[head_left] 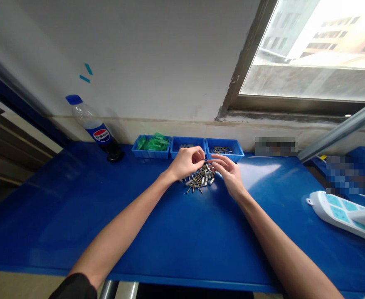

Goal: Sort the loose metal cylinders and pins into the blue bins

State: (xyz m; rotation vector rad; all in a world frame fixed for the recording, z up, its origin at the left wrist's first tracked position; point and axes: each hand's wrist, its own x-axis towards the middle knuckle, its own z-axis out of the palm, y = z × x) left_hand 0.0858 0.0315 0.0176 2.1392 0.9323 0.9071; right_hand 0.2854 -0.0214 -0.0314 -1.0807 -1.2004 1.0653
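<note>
Over the middle of the table, my left hand is closed in a pinch on a thin dark metal rod, which points to the right. My right hand meets the rod's other end with its fingertips, the fingers bent and close together. Just below both hands lies a loose pile of small metal parts, a mix of thin brass-coloured rods and short silver pieces. The hands partly cover the pile's far side.
Against the wall stand three blue bins: one with green packets, one with grey metal pieces, one with brass-coloured rods. A cola bottle is at the left. A white power strip lies right on the blue table.
</note>
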